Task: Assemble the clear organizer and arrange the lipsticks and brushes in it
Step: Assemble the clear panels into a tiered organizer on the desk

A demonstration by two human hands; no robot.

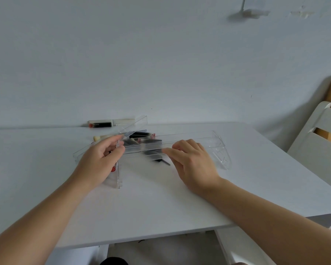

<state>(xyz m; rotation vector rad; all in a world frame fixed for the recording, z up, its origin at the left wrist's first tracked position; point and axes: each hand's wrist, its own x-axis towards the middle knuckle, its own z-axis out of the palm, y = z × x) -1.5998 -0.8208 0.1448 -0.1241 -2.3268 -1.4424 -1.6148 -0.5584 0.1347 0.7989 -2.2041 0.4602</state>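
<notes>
Assembly is only beginning: the left hand (97, 159) is pinching an upright clear panel (118, 169), the right hand (191, 161) is gripping the long tray (180, 143); lipsticks (100, 124) are lying loose on the worktop (161, 197).

Soft, even daylight fills your view; the wall (161, 54) and bench (161, 197) read pale blue-grey, with faint shadows under your hands. The wide lens bows the bench edges. The clear organizer (180, 144) shows little glare and smears with motion blur; the far items look soft.
</notes>
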